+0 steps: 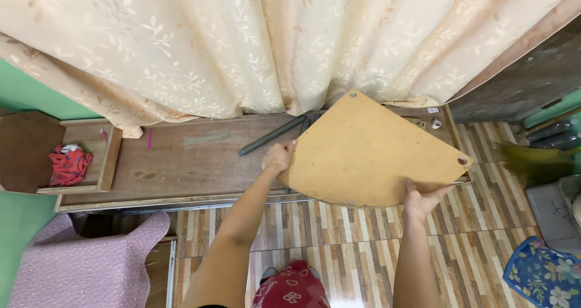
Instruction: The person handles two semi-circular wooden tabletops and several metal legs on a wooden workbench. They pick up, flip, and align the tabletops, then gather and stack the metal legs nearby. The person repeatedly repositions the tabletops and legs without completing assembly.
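The fan-shaped board (pixel 369 153), a flat tan panel with one curved edge and two straight ones, is held just above the long wooden shelf unit (pixel 181 159) that lies on its back on the striped floor (pixel 339 229). Small round holes mark two of its corners: one at the top point near the leafy beige curtain (pixel 242 47), one at the right corner. Its long axis runs from the lower left up toward the right, and its surface tilts toward the camera.

The left hand (pixel 278 158) is closed on the board's left edge, fingers wrapped around the rim. The right hand (pixel 423 199) grips the lower curved edge from beneath, thumb on top. Both hands touch the board, so neither is nearer; the panel spreads up and away from them, toward the curtain.

A dark grey tube (pixel 272 135) lies on the shelf unit, partly hidden behind the board's left side. A red cloth (pixel 69 164) sits in the left compartment. A mauve mat (pixel 91 259) covers the lower left corner, and a blue flowered item (pixel 541 271) lies at the lower right.
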